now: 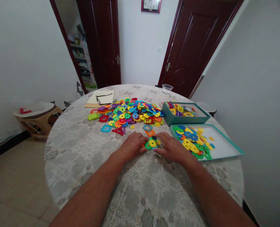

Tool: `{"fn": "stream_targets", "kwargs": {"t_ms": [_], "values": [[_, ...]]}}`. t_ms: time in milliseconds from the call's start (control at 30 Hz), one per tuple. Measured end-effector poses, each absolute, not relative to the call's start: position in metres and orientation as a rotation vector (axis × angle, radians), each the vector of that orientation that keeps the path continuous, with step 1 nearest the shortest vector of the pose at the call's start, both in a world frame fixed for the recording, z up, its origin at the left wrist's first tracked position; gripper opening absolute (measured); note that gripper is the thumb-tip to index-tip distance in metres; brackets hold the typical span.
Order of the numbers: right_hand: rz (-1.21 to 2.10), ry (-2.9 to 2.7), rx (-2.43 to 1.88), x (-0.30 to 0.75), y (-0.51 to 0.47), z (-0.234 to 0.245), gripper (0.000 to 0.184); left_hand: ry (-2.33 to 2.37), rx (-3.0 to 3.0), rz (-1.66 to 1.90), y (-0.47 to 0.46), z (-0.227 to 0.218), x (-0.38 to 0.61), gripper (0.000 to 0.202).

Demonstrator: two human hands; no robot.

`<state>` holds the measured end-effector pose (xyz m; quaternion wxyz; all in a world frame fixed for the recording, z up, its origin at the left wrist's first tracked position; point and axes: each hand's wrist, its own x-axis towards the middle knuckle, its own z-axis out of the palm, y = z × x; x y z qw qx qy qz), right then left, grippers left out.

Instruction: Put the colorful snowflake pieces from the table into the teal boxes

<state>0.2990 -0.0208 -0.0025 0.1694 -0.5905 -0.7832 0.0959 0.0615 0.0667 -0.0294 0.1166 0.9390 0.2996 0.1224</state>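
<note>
Both my hands rest on a round table covered with a grey lace cloth point(83, 157). My left hand point(132, 145) and my right hand point(171, 147) close from either side on a small joined cluster of plastic snowflake pieces point(151, 143), green, yellow and orange. Just beyond my hands lies a wide heap of loose coloured snowflake pieces point(128, 115). How firmly each hand grips the cluster is partly hidden by the fingers.
A teal box point(184, 118) with pieces stands at the right, and its flat lid point(225, 148) nearer me holds more pieces. Glasses point(104, 98) lie on a notebook at the far left, a clear cup point(167, 88) at the far edge. A wooden stool point(39, 118) stands left.
</note>
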Motion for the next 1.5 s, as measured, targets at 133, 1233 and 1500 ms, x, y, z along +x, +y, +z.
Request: {"fn": "stream_targets", "kwargs": {"t_ms": [133, 1233, 1500], "values": [[0.346, -2.252, -1.767, 0.282, -0.021, -0.011, 0.059, 0.869, 2.746, 0.402, 0.069, -0.034, 0.063, 0.040], [0.253, -2.282, -1.851, 0.260, -0.012, -0.017, 0.035, 0.921, 2.607, 0.478, 0.068, -0.042, 0.066, 0.041], [0.208, -2.398, -1.815, 0.263, -0.013, -0.009, 0.032, 0.930, 2.605, 0.402, 0.067, -0.030, 0.066, 0.037]]}}
